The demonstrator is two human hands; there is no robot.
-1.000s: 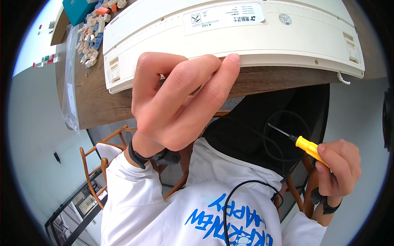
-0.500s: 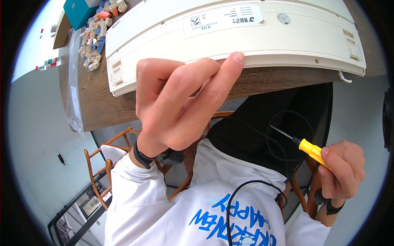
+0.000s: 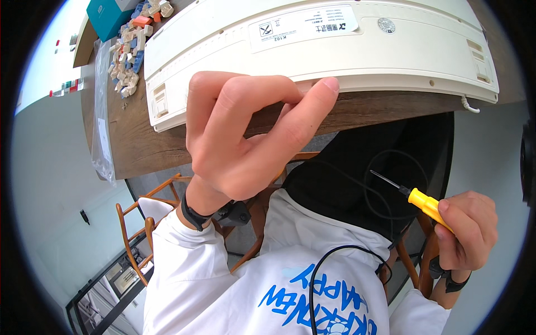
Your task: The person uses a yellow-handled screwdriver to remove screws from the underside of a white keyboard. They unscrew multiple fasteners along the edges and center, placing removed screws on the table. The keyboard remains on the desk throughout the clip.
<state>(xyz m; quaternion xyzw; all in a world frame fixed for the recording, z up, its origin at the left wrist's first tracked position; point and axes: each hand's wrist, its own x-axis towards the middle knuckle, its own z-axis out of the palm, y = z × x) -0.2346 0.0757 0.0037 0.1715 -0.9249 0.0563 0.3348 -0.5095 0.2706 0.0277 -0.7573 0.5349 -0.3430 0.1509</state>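
Observation:
A white keyboard (image 3: 385,61) lies upside down along the table, its labelled underside facing up. Over its near edge is my left hand (image 3: 240,134), fingers curled and the index tip drawn in against the thumb. Whatever those fingertips hold, if anything, is hidden or too small to make out. My right hand (image 3: 469,229), low at the right over my lap, is closed round the yellow handle of a screwdriver (image 3: 425,205). The screwdriver's thin metal shaft points up and left, away from the keyboard.
Loose keycaps (image 3: 131,56) are heaped on the wooden table (image 3: 134,142) left of the keyboard, beside a teal box (image 3: 106,17). A clear plastic bag (image 3: 100,123) hangs over the table's left edge. The keyboard's white cable (image 3: 470,106) comes out at its right end.
My left thumb has shifted slightly right and down, and the fingers have bent a little differently. The right hand and screwdriver have hardly moved.

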